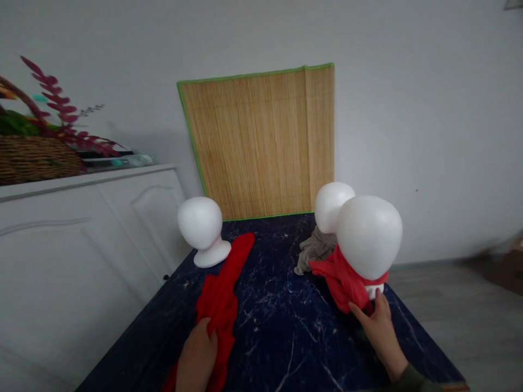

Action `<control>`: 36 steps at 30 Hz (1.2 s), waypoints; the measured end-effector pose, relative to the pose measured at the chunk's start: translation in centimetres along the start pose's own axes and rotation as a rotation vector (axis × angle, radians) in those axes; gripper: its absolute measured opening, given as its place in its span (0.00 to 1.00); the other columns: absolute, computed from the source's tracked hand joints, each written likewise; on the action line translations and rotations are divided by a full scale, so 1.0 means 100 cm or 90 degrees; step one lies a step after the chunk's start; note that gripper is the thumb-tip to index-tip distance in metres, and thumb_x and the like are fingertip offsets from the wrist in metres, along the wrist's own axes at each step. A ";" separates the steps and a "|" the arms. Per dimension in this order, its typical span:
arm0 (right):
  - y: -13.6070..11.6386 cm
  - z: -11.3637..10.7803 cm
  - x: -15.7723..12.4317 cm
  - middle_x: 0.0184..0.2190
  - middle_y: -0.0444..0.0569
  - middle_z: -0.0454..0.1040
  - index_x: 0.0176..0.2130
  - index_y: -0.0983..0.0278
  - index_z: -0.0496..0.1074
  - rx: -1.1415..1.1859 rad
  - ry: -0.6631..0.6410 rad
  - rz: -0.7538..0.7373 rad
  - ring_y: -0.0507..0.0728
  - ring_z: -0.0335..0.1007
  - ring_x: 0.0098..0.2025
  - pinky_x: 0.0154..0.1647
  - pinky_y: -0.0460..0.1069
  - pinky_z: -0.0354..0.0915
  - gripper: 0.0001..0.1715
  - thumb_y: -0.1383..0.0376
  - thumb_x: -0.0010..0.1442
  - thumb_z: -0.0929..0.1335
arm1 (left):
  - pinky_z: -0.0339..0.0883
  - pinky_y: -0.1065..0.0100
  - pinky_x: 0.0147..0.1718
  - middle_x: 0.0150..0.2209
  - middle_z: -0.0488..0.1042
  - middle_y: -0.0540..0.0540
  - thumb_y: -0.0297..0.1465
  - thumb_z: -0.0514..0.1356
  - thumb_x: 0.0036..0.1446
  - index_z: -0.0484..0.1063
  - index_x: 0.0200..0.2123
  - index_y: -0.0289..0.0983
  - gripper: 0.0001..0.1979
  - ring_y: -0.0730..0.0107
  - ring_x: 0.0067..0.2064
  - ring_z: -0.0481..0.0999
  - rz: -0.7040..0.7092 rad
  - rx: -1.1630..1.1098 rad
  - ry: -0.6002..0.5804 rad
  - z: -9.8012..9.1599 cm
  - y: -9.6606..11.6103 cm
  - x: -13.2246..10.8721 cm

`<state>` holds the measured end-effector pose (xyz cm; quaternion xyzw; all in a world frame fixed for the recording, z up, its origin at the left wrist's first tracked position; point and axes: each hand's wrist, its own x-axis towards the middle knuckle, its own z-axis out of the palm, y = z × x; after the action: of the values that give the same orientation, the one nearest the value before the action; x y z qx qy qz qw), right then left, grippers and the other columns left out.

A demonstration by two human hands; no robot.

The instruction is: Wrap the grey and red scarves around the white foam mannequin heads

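Left hand [198, 354] is clutching scarf [223, 294]; right hand [378, 326], grip unclear, is touching cloth [343, 280] just beyond, risking toppling the head [368, 237].

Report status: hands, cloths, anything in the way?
Left hand shut on long red cloth, flat on table. Right hand open, fingers touching red scarf on nearest foam head. Grey cloth and second head close behind.

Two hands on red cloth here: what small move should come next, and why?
Probably lift the long red scarf toward the bare foam head. The left hand grips it on the table and that head wears nothing, while the right hand only touches the wrapped red scarf on the near head.
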<state>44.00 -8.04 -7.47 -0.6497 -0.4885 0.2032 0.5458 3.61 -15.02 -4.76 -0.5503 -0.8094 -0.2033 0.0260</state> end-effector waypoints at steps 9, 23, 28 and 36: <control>-0.022 -0.004 -0.038 0.60 0.63 0.42 0.60 0.70 0.45 -0.058 0.115 -0.171 0.68 0.38 0.61 0.57 0.62 0.46 0.51 0.51 0.46 0.68 | 0.65 0.59 0.42 0.42 0.72 0.43 0.40 0.47 0.52 0.61 0.46 0.37 0.20 0.59 0.39 0.73 -0.097 -0.260 -0.049 -0.031 0.045 -0.019; -0.102 0.105 -0.037 0.40 0.56 0.73 0.41 0.71 0.70 0.544 -1.051 0.481 0.58 0.67 0.46 0.51 0.53 0.57 0.38 0.41 0.50 0.60 | 0.57 0.58 0.53 0.53 0.64 0.36 0.35 0.54 0.51 0.54 0.53 0.34 0.27 0.58 0.54 0.64 0.134 -0.716 -0.320 -0.010 0.132 -0.082; -0.090 0.105 -0.041 0.37 0.54 0.74 0.42 0.72 0.70 0.546 -0.976 0.419 0.57 0.69 0.42 0.51 0.52 0.57 0.27 0.55 0.48 0.70 | 0.54 0.56 0.53 0.52 0.64 0.34 0.40 0.56 0.48 0.55 0.51 0.34 0.29 0.54 0.55 0.62 0.157 -0.794 -0.343 0.020 0.131 -0.083; -0.094 0.108 -0.047 0.31 0.48 0.75 0.38 0.69 0.72 0.596 -0.864 0.428 0.56 0.71 0.37 0.49 0.52 0.58 0.19 0.60 0.46 0.70 | 0.65 0.63 0.40 0.42 0.71 0.37 0.45 0.58 0.47 0.59 0.49 0.34 0.30 0.60 0.40 0.73 0.196 -0.735 -0.463 0.005 0.135 -0.064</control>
<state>29.46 -7.27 -3.67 -0.2087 -0.3570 0.8725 0.2602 18.40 -16.24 -2.88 -0.6178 -0.4421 -0.3974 -0.5148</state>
